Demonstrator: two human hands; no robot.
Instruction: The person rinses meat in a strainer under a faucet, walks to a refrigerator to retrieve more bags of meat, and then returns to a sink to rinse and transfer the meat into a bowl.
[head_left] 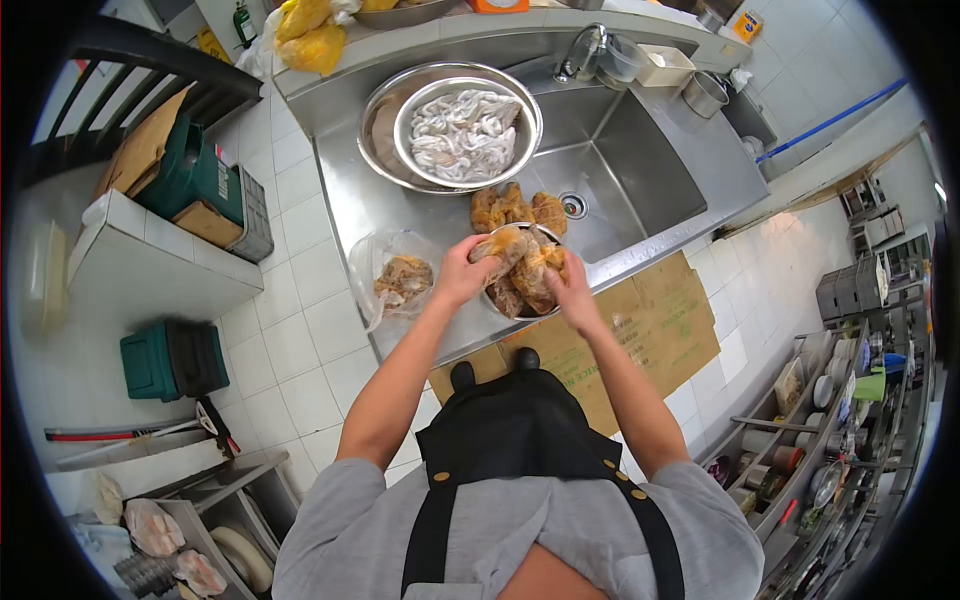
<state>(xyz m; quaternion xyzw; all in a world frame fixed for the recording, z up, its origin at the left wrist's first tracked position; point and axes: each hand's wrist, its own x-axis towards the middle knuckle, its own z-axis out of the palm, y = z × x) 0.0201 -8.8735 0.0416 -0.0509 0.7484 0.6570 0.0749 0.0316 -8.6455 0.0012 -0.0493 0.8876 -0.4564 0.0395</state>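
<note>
Over a round metal bowl (546, 314) at the counter's front, my left hand (466, 272) grips a clear plastic bag of brown-orange food (503, 247). My right hand (570, 292) closes on another such bag (538, 272), close against the first. What the food is, I cannot make out. Darker brown pieces (505, 297) show in the bowl below. Just behind it, more bagged brown lumps (515, 208) lie by the sink's edge. Left of my left hand sits an opened clear plastic bag (375, 275) with brown food inside.
A steel bowl of whitish, wet-looking food (465, 135) rests inside a larger metal basin (378, 130). To the right is the sink (640, 170) with its faucet (583, 55). Flattened cardboard (650, 330) covers the floor, and loaded shelves (800, 430) stand at right.
</note>
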